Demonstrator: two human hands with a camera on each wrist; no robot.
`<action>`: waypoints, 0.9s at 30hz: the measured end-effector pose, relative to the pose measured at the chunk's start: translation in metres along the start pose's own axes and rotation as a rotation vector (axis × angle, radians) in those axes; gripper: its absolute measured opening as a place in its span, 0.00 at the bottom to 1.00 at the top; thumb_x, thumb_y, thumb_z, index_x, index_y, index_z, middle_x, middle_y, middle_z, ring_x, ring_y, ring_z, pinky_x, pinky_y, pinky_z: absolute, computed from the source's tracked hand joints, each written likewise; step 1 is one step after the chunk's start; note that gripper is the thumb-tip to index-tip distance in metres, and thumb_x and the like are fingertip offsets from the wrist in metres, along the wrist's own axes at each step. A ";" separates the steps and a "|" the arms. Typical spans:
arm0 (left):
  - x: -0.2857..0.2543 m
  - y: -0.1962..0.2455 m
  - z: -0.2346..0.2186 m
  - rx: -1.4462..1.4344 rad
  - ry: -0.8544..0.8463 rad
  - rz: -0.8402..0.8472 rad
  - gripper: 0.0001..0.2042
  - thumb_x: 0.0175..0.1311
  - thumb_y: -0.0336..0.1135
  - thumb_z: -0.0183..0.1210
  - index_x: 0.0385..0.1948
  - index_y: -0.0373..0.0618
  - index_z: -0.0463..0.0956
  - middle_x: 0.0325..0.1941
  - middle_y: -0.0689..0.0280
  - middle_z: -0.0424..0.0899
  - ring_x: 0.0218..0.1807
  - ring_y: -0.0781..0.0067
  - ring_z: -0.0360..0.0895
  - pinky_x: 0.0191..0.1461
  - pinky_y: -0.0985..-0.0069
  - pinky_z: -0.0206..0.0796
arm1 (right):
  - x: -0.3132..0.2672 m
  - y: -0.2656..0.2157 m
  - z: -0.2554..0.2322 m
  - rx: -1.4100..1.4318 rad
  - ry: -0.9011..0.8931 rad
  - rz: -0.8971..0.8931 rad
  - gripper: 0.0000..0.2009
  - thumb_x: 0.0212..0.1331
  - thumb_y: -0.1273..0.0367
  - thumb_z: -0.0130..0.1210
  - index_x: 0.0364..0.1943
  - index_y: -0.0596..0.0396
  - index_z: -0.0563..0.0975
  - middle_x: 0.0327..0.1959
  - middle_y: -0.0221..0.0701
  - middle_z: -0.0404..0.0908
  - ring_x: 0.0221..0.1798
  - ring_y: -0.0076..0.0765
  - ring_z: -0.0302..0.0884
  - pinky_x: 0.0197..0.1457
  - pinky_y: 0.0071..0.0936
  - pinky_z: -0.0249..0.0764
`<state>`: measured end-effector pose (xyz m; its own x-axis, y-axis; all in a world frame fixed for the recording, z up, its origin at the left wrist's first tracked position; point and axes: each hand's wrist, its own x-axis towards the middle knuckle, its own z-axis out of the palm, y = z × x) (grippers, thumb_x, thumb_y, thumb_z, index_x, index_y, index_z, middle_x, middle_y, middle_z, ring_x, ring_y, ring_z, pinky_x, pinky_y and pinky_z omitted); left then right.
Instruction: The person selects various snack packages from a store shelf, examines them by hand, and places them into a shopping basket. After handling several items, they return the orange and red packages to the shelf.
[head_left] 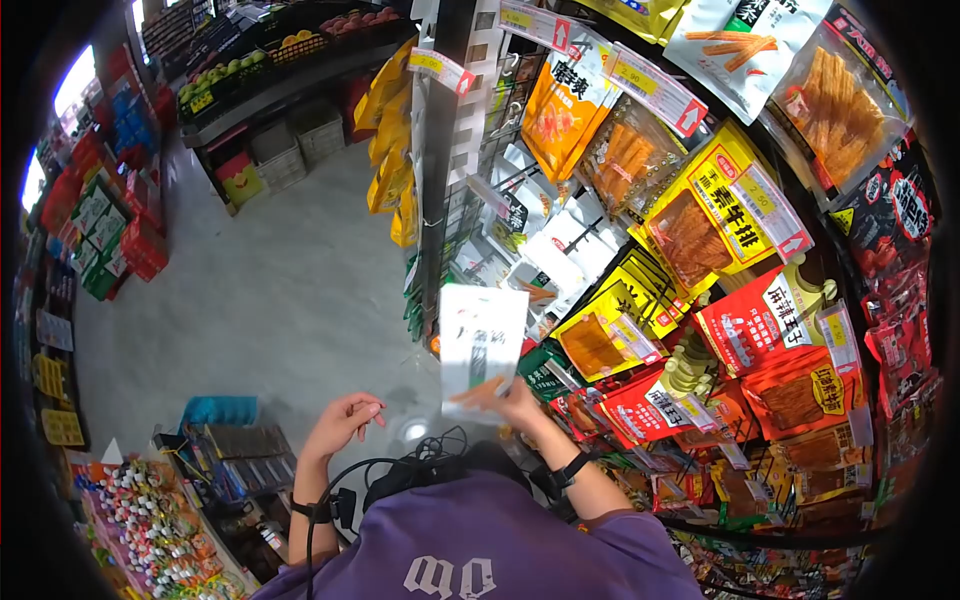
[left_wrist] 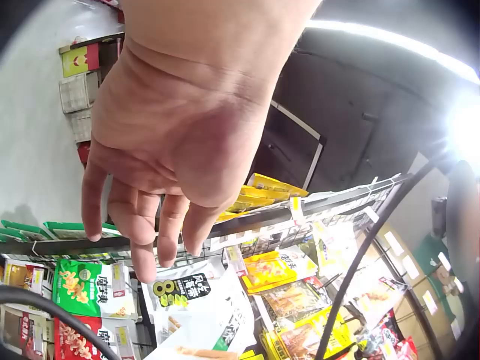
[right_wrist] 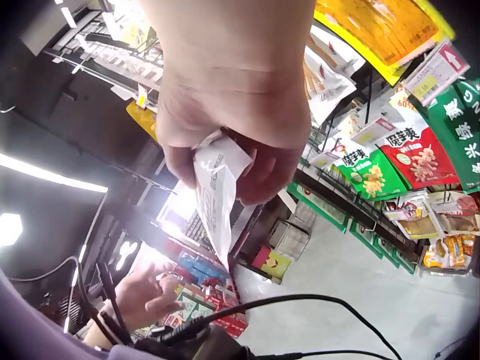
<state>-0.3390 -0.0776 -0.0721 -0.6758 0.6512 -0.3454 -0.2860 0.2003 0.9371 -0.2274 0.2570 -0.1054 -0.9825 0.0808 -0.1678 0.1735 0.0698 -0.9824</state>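
In the head view my right hand (head_left: 518, 405) pinches a white snack bag (head_left: 484, 335) near its lower edge. The bag's print is blurred there. From the right wrist view, the same bag (right_wrist: 217, 199) is seen edge-on between thumb and curled fingers. My left hand (head_left: 342, 425) hangs in the air to the left of the bag, its fingers loosely bent and holding nothing. White packets (left_wrist: 199, 311) appear beyond its fingertips in the left wrist view. Beside my right hand is the rack, where a yellow snack packet (head_left: 600, 340) hangs.
The rack on the right carries red packets (head_left: 740, 320), orange packets (head_left: 565, 110) and price tags (head_left: 765, 205). A dark rack post (head_left: 440, 150) stands ahead. Grey floor (head_left: 270, 290) stretches left, with fruit stands (head_left: 290, 70) at the back. Candy (head_left: 150, 520) sits lower left. Cables (head_left: 420, 450) hang at my chest.
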 end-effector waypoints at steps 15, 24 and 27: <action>0.053 0.045 0.135 0.178 -0.366 0.156 0.13 0.67 0.35 0.65 0.47 0.37 0.82 0.38 0.67 0.86 0.41 0.80 0.79 0.48 0.79 0.71 | -0.113 -0.020 -0.031 0.410 0.091 0.007 0.20 0.58 0.70 0.67 0.54 0.61 0.77 0.45 0.35 0.85 0.42 0.27 0.83 0.42 0.25 0.79; 0.000 0.049 0.202 0.173 -0.281 0.112 0.18 0.66 0.35 0.67 0.53 0.36 0.80 0.48 0.62 0.88 0.50 0.76 0.81 0.56 0.74 0.73 | -0.161 -0.010 -0.022 0.490 0.033 0.030 0.21 0.62 0.72 0.63 0.58 0.64 0.75 0.49 0.35 0.85 0.48 0.29 0.83 0.53 0.27 0.78; -0.014 0.048 0.210 0.170 -0.246 0.123 0.17 0.67 0.36 0.66 0.53 0.35 0.80 0.47 0.63 0.88 0.48 0.78 0.81 0.54 0.76 0.73 | -0.178 -0.019 -0.028 0.464 0.004 0.011 0.18 0.65 0.74 0.60 0.57 0.66 0.76 0.51 0.35 0.85 0.50 0.29 0.82 0.57 0.26 0.76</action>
<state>-0.2005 0.0763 -0.0116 -0.5075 0.8316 -0.2255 -0.0805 0.2147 0.9733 -0.0540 0.2691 -0.0545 -0.9804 0.0829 -0.1788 0.1342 -0.3838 -0.9136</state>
